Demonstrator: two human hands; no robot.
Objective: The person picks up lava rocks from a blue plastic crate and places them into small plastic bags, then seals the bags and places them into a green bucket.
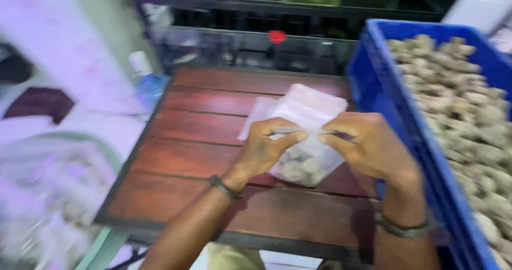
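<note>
My left hand (266, 147) and my right hand (368, 144) both pinch the top edge of a small clear plastic bag (306, 166) holding several pale, knobbly pieces. The bag hangs just above a dark red slatted wooden table (197, 142). Behind my hands, a stack of empty clear bags (306, 107) lies on the table. The picture is blurred by motion.
A blue plastic crate (389, 110) full of the same pale knobbly pieces (464, 110) stands at the right. A plastic bottle (146, 80) sits past the table's left edge. A white sack (42, 195) is at the lower left. Dark shelving (256, 14) runs behind.
</note>
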